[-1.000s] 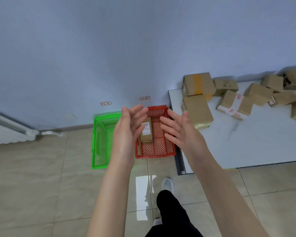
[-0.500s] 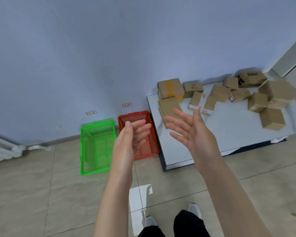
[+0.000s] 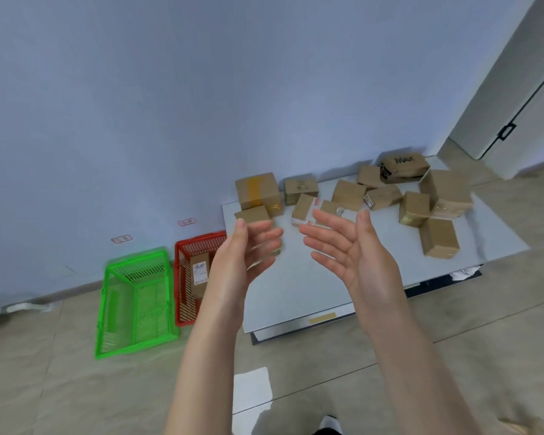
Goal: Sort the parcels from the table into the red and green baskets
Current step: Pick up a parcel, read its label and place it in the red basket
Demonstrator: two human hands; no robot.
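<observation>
We find the left hand (image 3: 244, 251) and right hand (image 3: 357, 257) spread, empty. Cardboard parcels (image 3: 347, 194) lie on the table (image 3: 296, 293) beyond both; one labelled parcel (image 3: 199, 274), seemingly flat, sits in the red basket (image 3: 181, 293) left of them.

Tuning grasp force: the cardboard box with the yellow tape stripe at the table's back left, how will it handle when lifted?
The yellow-taped box is probably stiff: faces flat, edges square. Flat sides suggest it will slide, not roll. It is among the bigger ones there, so likely wants a wide grip; weight unclear.
</observation>
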